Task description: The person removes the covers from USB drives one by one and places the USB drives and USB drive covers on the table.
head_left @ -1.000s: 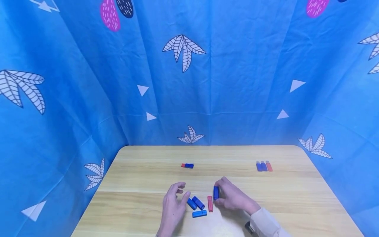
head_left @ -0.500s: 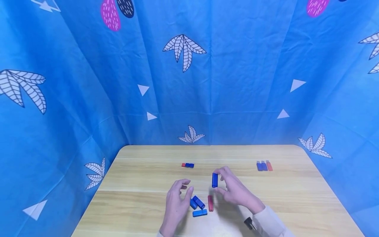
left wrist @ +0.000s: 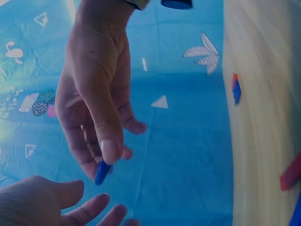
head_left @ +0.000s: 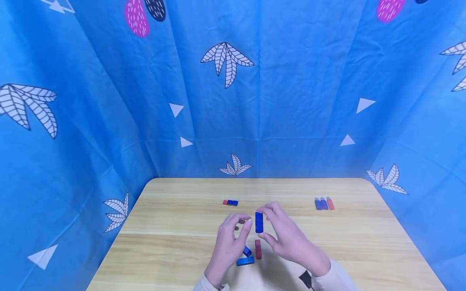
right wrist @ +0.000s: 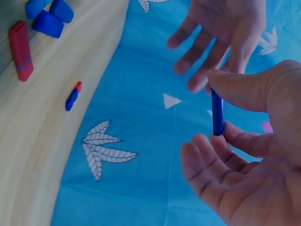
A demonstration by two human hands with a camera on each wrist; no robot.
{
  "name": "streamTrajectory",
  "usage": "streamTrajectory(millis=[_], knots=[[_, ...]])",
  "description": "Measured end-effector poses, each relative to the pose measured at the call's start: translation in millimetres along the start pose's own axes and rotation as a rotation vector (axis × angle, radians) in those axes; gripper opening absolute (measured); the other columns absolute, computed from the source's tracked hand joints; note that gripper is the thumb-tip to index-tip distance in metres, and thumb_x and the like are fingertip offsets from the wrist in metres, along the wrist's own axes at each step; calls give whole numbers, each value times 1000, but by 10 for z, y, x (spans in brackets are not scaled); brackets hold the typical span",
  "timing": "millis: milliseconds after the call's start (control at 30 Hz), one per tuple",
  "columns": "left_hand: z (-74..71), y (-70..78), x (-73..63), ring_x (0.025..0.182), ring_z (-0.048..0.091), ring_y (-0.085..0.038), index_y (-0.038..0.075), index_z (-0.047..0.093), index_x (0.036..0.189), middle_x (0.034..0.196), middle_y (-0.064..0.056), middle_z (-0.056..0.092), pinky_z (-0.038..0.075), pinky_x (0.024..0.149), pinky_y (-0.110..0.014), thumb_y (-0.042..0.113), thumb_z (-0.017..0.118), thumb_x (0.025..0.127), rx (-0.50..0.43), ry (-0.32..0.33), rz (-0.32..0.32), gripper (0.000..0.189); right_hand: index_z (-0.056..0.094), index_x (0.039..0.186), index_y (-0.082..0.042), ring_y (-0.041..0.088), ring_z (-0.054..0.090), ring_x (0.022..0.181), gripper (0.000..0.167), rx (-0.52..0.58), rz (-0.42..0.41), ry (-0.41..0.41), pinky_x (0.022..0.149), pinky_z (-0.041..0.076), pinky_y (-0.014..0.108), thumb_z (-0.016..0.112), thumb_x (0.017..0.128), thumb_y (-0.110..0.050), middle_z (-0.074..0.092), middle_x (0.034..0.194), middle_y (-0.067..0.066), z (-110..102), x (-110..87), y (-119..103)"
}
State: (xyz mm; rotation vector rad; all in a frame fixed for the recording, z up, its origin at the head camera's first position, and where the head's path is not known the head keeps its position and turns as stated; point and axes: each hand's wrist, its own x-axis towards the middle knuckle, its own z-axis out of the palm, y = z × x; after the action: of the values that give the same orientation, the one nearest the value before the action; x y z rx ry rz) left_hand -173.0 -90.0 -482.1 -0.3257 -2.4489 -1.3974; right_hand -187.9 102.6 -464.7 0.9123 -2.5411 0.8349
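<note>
My right hand (head_left: 291, 240) pinches a dark blue capped USB flash drive (head_left: 259, 222) upright above the table, thumb and fingers at its two ends. In the right wrist view, the same drive (right wrist: 217, 112) shows as a narrow edge. My left hand (head_left: 232, 242) is just left of it, fingers loosely bent, holding nothing; a small gap separates them. Beneath the hands lie a red flash drive (head_left: 258, 249), a lighter blue one (head_left: 245, 261) and a dark blue one (head_left: 247, 251) partly hidden by the left hand. The right wrist view shows several blue drives (right wrist: 48, 23) bunched together.
One red and two blue small caps (head_left: 231, 203) sit in a row toward the back of the wooden table (head_left: 174, 226). Two blue and one red uncapped flash drives (head_left: 324, 203) lie side by side at back right. A patterned blue curtain (head_left: 298, 101) surrounds the table.
My right hand has lifted the dark blue flash drive off the table and brought it leftward. My left hand has moved right and farther out toward it, covering part of the pile.
</note>
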Motion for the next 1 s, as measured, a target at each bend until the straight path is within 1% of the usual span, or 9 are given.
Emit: streamTrajectory(millis=[167,267,433,533,567,700,800,867,1000], knots=[[35,57,37,101,63,-11,19,70,109,105,6,71,55,85,-28,41,60,102,-92,-104,-49,25,58,129,-12,14,62,108,61,-44,-86,38,86,58,31,88,76,-10,56,126,1,17,-30,-75],[55,64,42,96,64,-8,19,70,106,98,4,72,54,84,-25,38,63,100,-171,-127,-86,21,58,129,-13,13,62,103,61,-53,-127,50,79,58,28,88,76,-9,55,124,1,36,-54,-103],[81,74,25,88,63,-4,17,72,101,89,0,72,53,83,-23,29,69,97,-247,-81,-110,13,57,131,-13,10,61,96,58,11,-134,66,72,56,21,85,81,-11,56,121,-1,60,-91,-129],[95,91,13,89,64,-5,18,73,101,92,1,74,53,84,-24,29,71,96,-265,-65,-130,12,54,128,-12,6,57,86,52,56,-79,74,65,48,15,82,85,-17,58,106,-6,74,-107,-133],[99,98,8,89,64,-6,18,73,101,92,1,75,52,84,-24,28,71,96,-273,-61,-133,12,53,126,-12,5,55,82,48,66,-55,74,62,45,13,80,86,-18,58,99,-8,81,-114,-130],[110,120,-18,88,64,-7,18,74,100,90,1,75,51,84,-25,26,73,94,-307,-42,-153,10,57,95,-18,-4,45,66,16,127,19,24,55,36,12,72,95,-24,52,74,-14,84,-135,-106],[108,136,-33,88,64,-6,20,75,99,88,0,75,51,83,-25,24,74,93,-329,-32,-164,7,55,79,-23,-8,40,61,24,226,50,-41,53,38,13,61,102,-26,48,67,-17,90,-145,-97],[105,145,-38,88,64,-6,21,75,97,89,0,74,51,83,-24,24,74,93,-341,-28,-173,5,56,79,-24,-9,39,58,27,295,52,-60,51,38,14,56,105,-25,47,65,-16,108,-151,-101],[119,134,-48,86,63,-6,18,75,92,90,-3,73,51,82,-24,23,72,94,-364,-10,-179,6,58,78,-27,-10,38,56,28,401,32,-50,48,38,14,55,105,-20,48,61,-13,149,-175,-105]])
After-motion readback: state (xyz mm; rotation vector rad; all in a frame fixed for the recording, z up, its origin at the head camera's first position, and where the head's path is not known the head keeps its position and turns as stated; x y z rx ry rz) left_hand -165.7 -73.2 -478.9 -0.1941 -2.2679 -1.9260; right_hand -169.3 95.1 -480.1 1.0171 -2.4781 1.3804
